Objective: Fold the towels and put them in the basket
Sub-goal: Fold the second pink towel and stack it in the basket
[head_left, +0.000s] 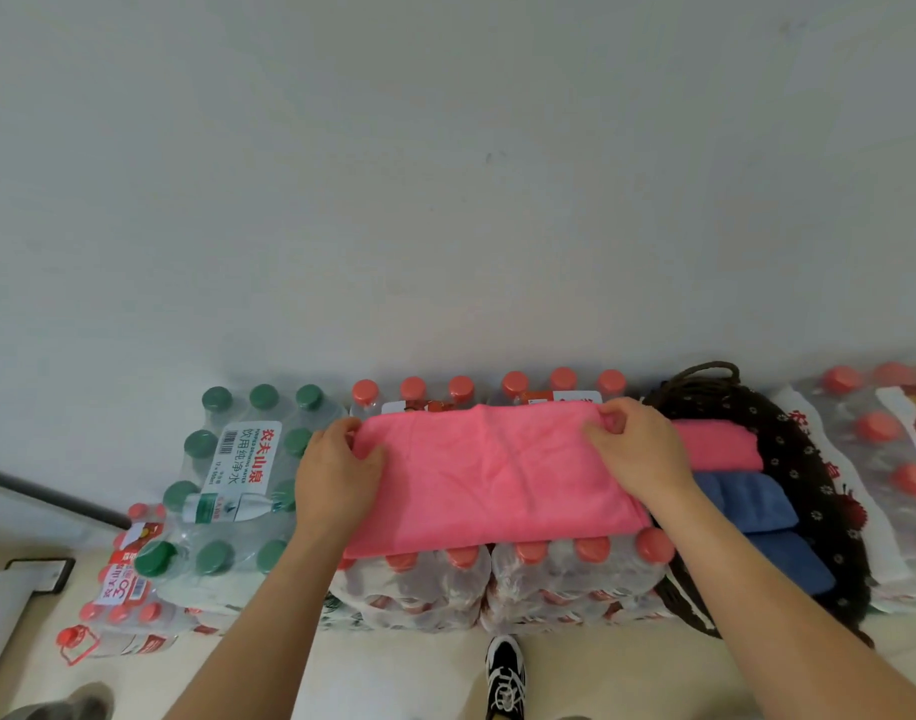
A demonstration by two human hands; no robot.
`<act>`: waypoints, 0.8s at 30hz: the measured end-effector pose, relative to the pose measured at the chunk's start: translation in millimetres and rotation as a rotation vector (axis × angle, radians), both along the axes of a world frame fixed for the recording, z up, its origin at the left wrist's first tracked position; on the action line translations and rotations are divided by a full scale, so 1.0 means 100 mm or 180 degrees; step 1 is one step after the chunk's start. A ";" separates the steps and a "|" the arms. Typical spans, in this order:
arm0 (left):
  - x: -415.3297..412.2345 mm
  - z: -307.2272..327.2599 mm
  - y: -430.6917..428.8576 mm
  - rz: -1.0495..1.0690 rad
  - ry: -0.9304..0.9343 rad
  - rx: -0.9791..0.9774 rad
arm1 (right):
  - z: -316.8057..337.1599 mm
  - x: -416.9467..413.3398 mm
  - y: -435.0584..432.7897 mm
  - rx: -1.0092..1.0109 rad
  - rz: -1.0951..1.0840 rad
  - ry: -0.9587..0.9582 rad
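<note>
A pink towel [489,475] lies folded lengthwise on top of shrink-wrapped packs of red-capped bottles [502,569]. My left hand [336,472] pinches its far left corner, and my right hand [640,452] pinches its far right corner. To the right stands a dark woven basket [814,491] with small white flowers. Inside it lie a folded pink towel [715,446] and two folded blue towels [746,504].
A pack of green-capped water bottles [237,475] stands left of the towel. More red-capped packs [882,449] lie at the far right and at the lower left. A white wall rises behind. A black and white shoe [505,672] shows on the floor below.
</note>
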State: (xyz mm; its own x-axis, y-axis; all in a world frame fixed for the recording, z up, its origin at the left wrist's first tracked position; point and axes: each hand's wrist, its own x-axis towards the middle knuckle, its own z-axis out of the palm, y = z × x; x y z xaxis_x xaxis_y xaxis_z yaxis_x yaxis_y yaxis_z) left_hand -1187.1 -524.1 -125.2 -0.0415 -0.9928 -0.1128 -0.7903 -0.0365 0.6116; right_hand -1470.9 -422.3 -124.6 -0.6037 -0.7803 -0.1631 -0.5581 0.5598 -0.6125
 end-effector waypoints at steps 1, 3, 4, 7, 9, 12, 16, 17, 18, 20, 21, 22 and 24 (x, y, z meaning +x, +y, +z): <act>-0.01 0.00 0.01 0.0074 0.0072 0.0017 | -0.01 0.00 -0.02 0.0002 -0.0091 -0.0049; -0.02 0.01 0.04 0.0231 0.0241 0.0043 | -0.01 0.00 -0.05 0.0031 -0.0222 -0.0130; -0.02 0.02 0.05 0.0279 0.0308 0.0033 | 0.00 0.01 -0.07 0.0062 -0.0240 -0.0140; -0.03 0.01 0.06 0.0345 0.0323 0.0034 | 0.02 -0.01 -0.09 0.0162 -0.0237 -0.0259; -0.03 0.01 0.05 0.0383 0.0321 0.0046 | 0.03 -0.03 -0.08 0.0215 -0.0262 -0.0378; -0.02 0.01 0.03 0.0433 0.0445 0.0058 | 0.04 -0.04 -0.06 0.0238 -0.0203 -0.0524; -0.01 0.01 0.03 0.0528 0.0539 0.0076 | 0.10 -0.01 -0.01 0.0094 -0.0096 -0.0347; -0.01 0.00 0.02 0.0534 0.0559 0.0091 | 0.10 0.00 0.00 0.0057 -0.0092 -0.0227; -0.01 0.00 0.02 0.0536 0.0583 0.0111 | 0.10 0.01 0.00 0.0025 -0.0092 -0.0120; -0.02 -0.01 0.03 0.0524 0.0628 0.0109 | 0.10 0.00 0.00 -0.0010 -0.0091 -0.0041; -0.02 -0.01 0.03 0.0519 0.0651 0.0079 | 0.10 -0.01 -0.01 -0.0031 -0.0100 -0.0072; -0.03 -0.02 0.04 0.0521 0.0681 0.0043 | 0.09 -0.03 -0.01 -0.0073 -0.0121 -0.0129; -0.04 -0.06 0.07 0.0544 0.0742 -0.0028 | 0.07 -0.04 -0.01 -0.0210 -0.0155 -0.0246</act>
State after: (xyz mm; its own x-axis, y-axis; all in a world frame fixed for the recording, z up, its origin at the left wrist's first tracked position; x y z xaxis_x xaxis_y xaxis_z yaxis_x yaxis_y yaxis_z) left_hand -1191.0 -516.8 -130.8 0.1026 -0.9885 -0.1112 -0.6112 -0.1509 0.7770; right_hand -1474.8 -423.4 -117.1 -0.6288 -0.7610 -0.1599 -0.4808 0.5421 -0.6891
